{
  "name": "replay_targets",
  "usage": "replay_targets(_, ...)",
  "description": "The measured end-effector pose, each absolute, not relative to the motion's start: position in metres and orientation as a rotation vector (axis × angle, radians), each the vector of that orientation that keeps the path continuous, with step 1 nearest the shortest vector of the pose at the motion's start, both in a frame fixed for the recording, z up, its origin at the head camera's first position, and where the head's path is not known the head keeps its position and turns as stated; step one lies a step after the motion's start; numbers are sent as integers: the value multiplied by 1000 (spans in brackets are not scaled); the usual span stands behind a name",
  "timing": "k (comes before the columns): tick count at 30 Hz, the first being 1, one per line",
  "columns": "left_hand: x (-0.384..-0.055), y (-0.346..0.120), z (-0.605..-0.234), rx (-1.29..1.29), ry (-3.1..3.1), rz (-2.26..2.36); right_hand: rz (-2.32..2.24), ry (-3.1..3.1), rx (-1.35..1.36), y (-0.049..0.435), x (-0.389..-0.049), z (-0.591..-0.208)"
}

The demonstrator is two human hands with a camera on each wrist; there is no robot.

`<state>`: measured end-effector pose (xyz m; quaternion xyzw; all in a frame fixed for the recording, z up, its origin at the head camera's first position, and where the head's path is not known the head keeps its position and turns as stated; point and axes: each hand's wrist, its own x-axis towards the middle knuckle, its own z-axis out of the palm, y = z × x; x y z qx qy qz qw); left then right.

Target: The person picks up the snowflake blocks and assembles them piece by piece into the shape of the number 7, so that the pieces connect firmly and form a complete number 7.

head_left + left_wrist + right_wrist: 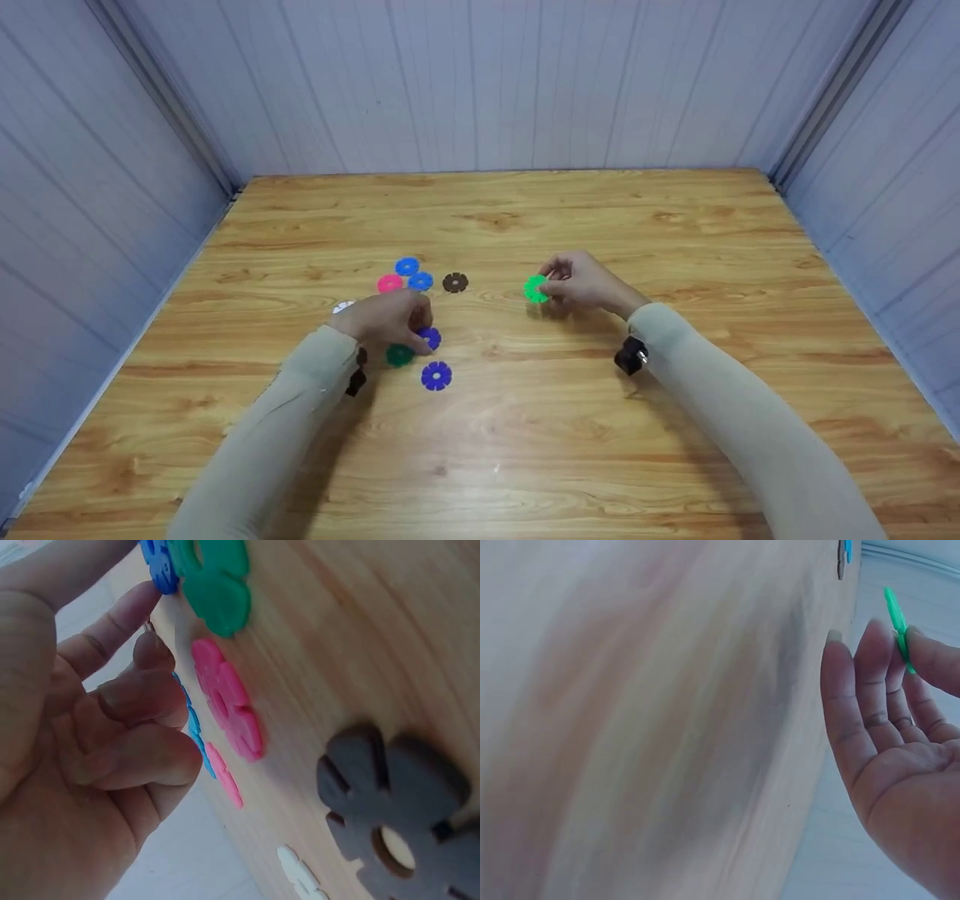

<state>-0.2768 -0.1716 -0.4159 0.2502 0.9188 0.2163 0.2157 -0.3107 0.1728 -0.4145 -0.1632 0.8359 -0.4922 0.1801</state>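
Observation:
My left hand reaches low over a group of slotted plastic flower-shaped discs. Its thumb and a finger pinch the edge of a purple-blue disc. Beside that lies a dark green disc, which overlaps it in the left wrist view. Nearer me is a second purple-blue disc. Below the left palm, the left wrist view has a pink disc and a large dark brown disc. Off to the right, my right hand holds a bright green disc between thumb and fingertips, raised above the table.
Beyond the left hand lie two blue discs, another pink disc and a brown disc. A white disc shows partly behind the left wrist. The wooden table is bounded by pale panel walls at the back and sides.

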Motion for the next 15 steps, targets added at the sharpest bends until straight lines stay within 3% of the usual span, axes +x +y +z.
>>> replay_targets(15, -281, -140, -418, 801, 2667, 666, -1498, 2297, -332, 195, -300, -416)
